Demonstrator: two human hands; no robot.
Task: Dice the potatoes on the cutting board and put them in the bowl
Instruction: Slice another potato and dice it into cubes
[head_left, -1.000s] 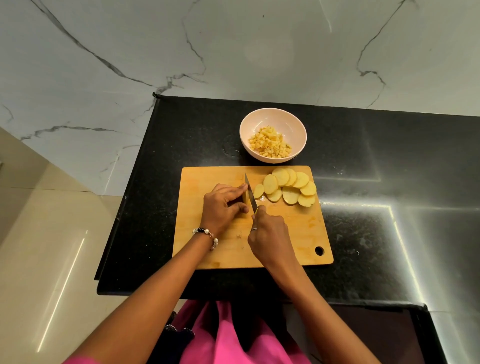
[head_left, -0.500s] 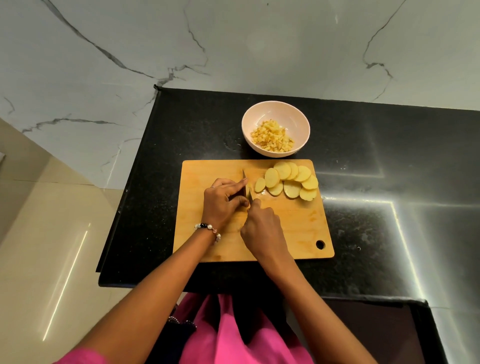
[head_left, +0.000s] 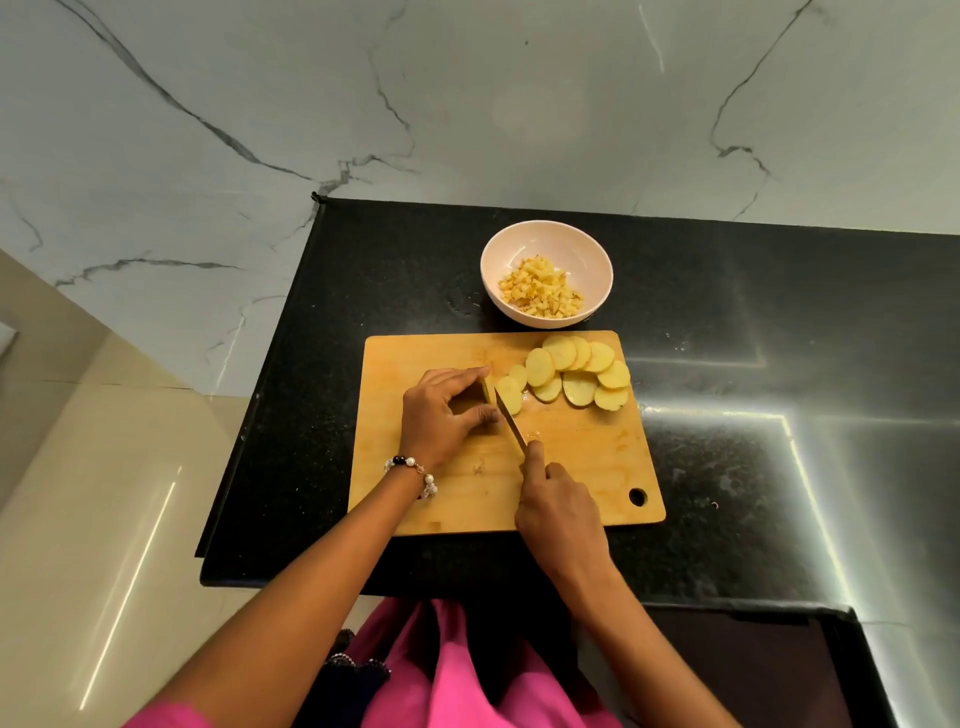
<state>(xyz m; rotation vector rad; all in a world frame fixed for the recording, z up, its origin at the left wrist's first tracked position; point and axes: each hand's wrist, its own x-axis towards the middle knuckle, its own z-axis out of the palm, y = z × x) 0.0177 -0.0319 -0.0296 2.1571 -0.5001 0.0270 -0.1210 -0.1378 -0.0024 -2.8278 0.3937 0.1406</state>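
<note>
Nearest, a pink garment (head_left: 457, 670) at the bottom edge. Just beyond, right hand (head_left: 561, 512) curled round a knife (head_left: 511, 418), handle hidden in the fist, forefinger laid along the spine, blade angled up and left. Left hand (head_left: 441, 415), beaded bracelet (head_left: 413, 470) at the wrist, pinching a potato piece (head_left: 487, 389) between curled fingertips and thumb, just left of the blade. All over a wooden cutting board (head_left: 415, 504) on a black counter (head_left: 727, 467). Further back on the board, overlapping potato slices (head_left: 576, 379) fanned toward its right corner. Beyond, apart from the board, a pale bowl (head_left: 545, 241) holding diced potato (head_left: 540, 293). Farthest, a marble wall (head_left: 467, 104).
</note>
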